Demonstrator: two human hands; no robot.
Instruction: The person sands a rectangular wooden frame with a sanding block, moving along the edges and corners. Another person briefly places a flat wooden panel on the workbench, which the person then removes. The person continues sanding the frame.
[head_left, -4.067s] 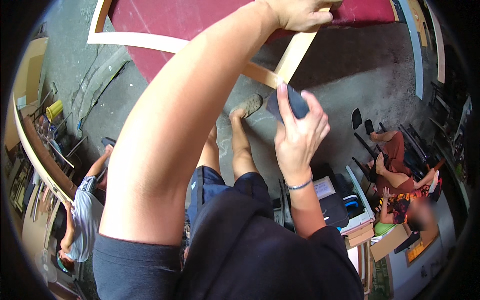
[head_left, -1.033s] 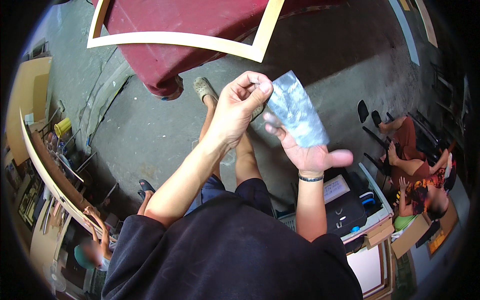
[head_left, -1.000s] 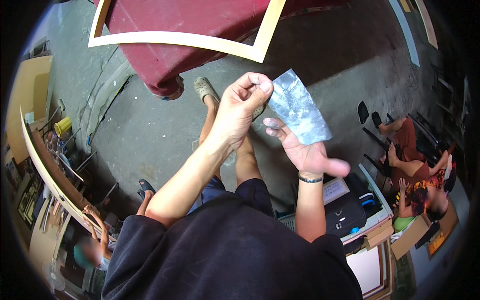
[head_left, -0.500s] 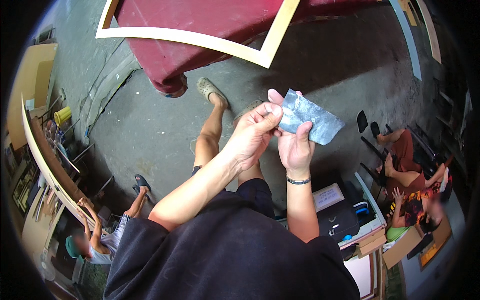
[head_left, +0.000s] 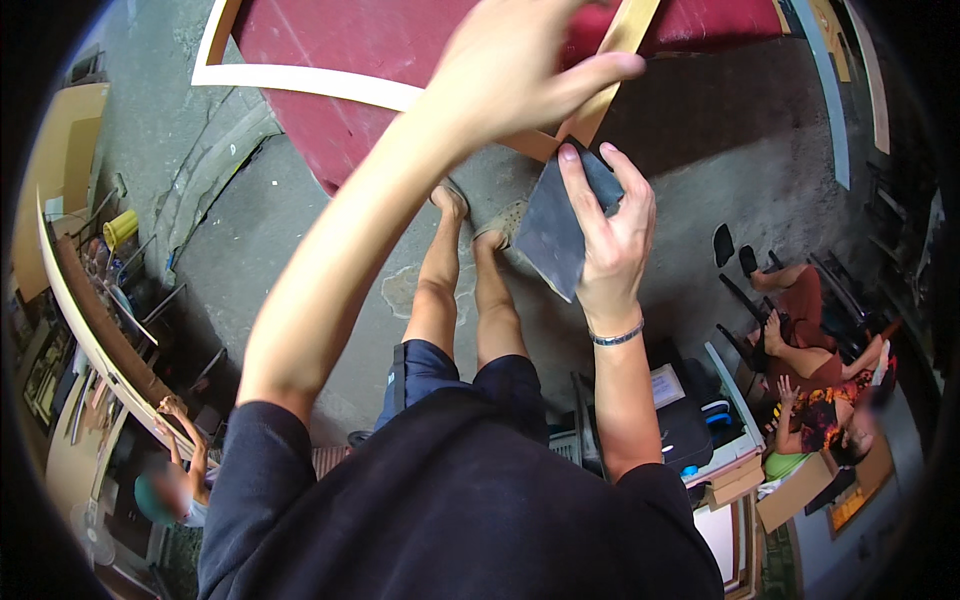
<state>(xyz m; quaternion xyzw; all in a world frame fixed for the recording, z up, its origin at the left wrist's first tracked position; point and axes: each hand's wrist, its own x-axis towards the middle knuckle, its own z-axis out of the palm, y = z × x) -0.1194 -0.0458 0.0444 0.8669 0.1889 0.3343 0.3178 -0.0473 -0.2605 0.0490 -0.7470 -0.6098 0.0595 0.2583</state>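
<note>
My right hand [head_left: 612, 235] is closed on a folded, dark grey sheet of sandpaper [head_left: 550, 225], pinched between thumb and fingers. The sheet hangs just below the near corner of a pale wooden frame [head_left: 335, 85], overlapping it in view. Stretched out above the frame is my left hand [head_left: 510, 75], slightly blurred. Its thumb sticks out to the right, apart from the fingers, which reach the top edge; nothing shows in it. The frame lies on a dark red covered table [head_left: 340, 40].
One person [head_left: 175, 490] at the left grips a long curved board [head_left: 100, 340]. Another person [head_left: 815, 390] sits at the right. A cluttered stand with a black case [head_left: 685, 435] is beside my right arm. A yellow container [head_left: 120, 230] stands at the left.
My left hand has let go of the sandpaper and moved up over the frame. The right hand has turned over with the sheet, whose darker side now shows. My feet have shifted.
</note>
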